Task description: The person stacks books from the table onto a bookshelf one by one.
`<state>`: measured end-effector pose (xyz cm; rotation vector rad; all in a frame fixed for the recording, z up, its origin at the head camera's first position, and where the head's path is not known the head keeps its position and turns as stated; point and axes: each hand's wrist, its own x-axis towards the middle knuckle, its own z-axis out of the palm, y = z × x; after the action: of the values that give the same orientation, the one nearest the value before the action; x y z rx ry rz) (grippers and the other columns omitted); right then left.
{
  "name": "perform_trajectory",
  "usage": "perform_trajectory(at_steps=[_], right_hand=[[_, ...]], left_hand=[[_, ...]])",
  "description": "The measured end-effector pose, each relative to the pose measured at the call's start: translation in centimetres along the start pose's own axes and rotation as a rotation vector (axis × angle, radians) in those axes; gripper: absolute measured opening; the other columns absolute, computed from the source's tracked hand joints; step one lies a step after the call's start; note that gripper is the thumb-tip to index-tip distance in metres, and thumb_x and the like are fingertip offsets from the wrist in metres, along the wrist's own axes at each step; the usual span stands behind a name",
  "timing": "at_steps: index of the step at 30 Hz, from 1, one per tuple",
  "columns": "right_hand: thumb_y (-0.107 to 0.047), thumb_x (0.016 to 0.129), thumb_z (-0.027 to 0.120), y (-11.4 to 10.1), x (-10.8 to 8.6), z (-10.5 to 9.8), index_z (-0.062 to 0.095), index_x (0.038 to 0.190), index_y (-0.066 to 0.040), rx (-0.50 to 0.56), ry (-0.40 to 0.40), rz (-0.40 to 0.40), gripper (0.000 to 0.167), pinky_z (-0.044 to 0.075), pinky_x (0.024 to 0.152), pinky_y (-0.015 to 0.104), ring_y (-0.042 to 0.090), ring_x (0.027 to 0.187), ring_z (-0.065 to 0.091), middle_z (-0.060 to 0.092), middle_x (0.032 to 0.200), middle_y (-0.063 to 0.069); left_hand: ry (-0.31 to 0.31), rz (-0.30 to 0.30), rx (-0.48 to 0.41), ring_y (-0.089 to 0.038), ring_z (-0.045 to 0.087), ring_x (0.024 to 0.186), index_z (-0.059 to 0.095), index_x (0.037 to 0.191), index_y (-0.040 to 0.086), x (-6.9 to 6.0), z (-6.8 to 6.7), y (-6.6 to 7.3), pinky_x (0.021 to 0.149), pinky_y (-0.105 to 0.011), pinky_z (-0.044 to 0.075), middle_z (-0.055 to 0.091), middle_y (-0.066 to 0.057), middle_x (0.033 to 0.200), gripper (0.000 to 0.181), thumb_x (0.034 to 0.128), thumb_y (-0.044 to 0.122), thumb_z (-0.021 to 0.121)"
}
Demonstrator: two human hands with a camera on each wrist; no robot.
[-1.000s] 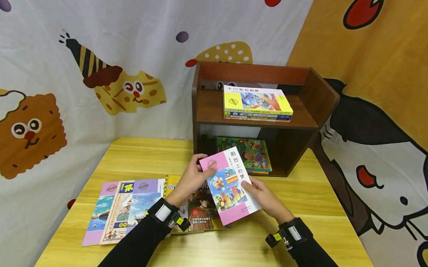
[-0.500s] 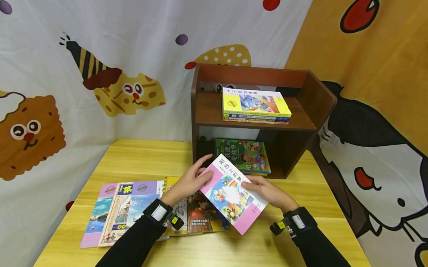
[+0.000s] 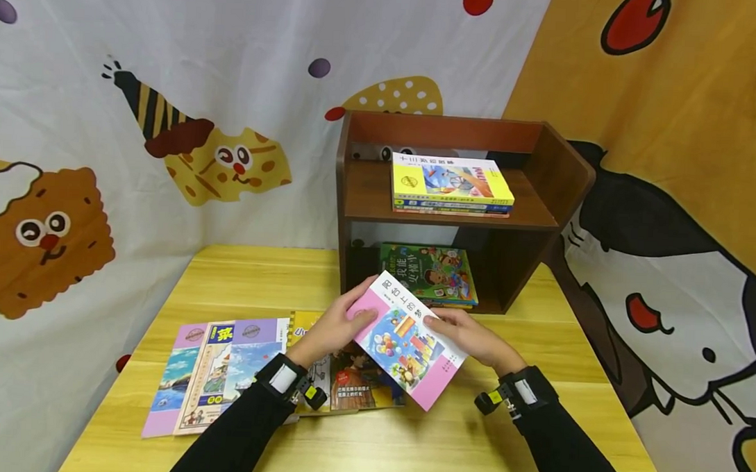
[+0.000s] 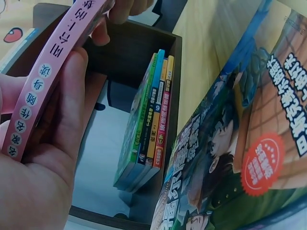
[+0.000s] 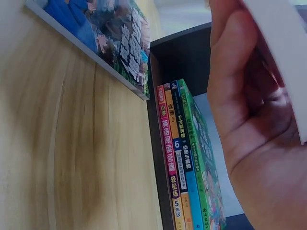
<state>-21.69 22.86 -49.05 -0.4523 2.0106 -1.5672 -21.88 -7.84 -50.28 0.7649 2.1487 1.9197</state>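
Note:
Both hands hold a pink and white book (image 3: 405, 341) with a balloon and city picture, tilted above the table. The left hand (image 3: 337, 326) grips its upper left side, thumb on the cover; in the left wrist view its pink spine (image 4: 36, 91) shows between thumb and fingers. On the opposite edge, the right hand (image 3: 474, 336) pinches the book, thumb on the cover and fingers beneath. Under the book and left hand lies a dark-covered book (image 3: 360, 385), partly hidden, overlapping a yellow book (image 3: 303, 324).
A brown two-tier shelf (image 3: 379, 194) stands at the back. Its top tier bears a stack of books topped by a yellow one (image 3: 451, 181); below lies a stack under a green book (image 3: 429, 269). Purple-covered books (image 3: 179, 375) and a cream book (image 3: 207, 383) fan out on the table's left.
The pink and white book has turned counter-clockwise in both hands, its title end swinging left. The hands still hold it over the table, with little movement in the last half second.

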Motion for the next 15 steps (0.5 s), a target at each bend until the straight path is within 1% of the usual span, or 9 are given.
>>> perform_trajectory(at_steps=[3,6,8,11,14,15], right_hand=[[-0.046,0.099,0.051,0.2,0.1,0.0,0.059,0.131,-0.012,-0.022,0.075,-0.01,0.048,0.056,0.066,0.046,0.039,0.081,0.068,0.067,0.1,0.021],[-0.05,0.096,0.053,0.4,0.0,0.3,0.062,0.129,-0.015,-0.034,0.205,-0.013,0.049,0.056,0.066,0.043,0.037,0.08,0.068,0.067,0.1,0.019],[-0.053,0.095,0.054,0.7,-0.1,0.5,0.062,0.128,-0.019,-0.019,0.308,-0.018,0.049,0.056,0.067,0.042,0.035,0.082,0.067,0.066,0.102,0.018],[-0.054,0.094,0.055,1.1,-0.2,1.1,0.06,0.131,-0.021,0.02,0.455,-0.049,0.051,0.055,0.07,0.041,0.034,0.086,0.066,0.063,0.108,0.016],[-0.051,0.095,0.055,1.4,-0.3,1.6,0.053,0.137,-0.02,0.063,0.555,-0.102,0.052,0.056,0.07,0.043,0.033,0.089,0.066,0.062,0.114,0.015],[-0.05,0.095,0.055,1.4,-0.4,1.7,0.051,0.14,-0.02,0.071,0.579,-0.116,0.054,0.056,0.069,0.044,0.033,0.088,0.066,0.062,0.113,0.017]], left_hand=[[0.033,0.01,-0.01,-0.029,0.066,0.08,0.028,0.152,0.039,0.0,-0.2,-0.2,0.066,-0.042,0.056,0.059,-0.007,0.117,0.062,0.0986,0.029,0.059],[0.069,0.005,-0.018,-0.029,0.065,0.08,0.029,0.152,0.037,-0.1,-0.2,-0.2,0.066,-0.042,0.056,0.057,-0.006,0.119,0.062,0.0983,0.029,0.059],[0.092,0.002,-0.029,-0.029,0.065,0.079,0.029,0.152,0.037,-0.2,-0.2,-0.2,0.066,-0.042,0.056,0.056,-0.007,0.121,0.062,0.0982,0.028,0.059],[0.132,0.006,-0.039,-0.029,0.065,0.079,0.029,0.15,0.041,-0.3,-0.2,-0.1,0.066,-0.042,0.056,0.054,-0.008,0.125,0.062,0.0982,0.025,0.059],[0.174,0.036,-0.041,-0.028,0.064,0.084,0.028,0.151,0.041,-0.3,0.0,-0.1,0.067,-0.041,0.056,0.049,-0.004,0.135,0.063,0.0987,0.022,0.059],[0.184,0.041,-0.049,-0.028,0.064,0.085,0.027,0.152,0.038,-0.3,0.1,0.3,0.068,-0.041,0.056,0.049,-0.004,0.135,0.064,0.099,0.02,0.058]])
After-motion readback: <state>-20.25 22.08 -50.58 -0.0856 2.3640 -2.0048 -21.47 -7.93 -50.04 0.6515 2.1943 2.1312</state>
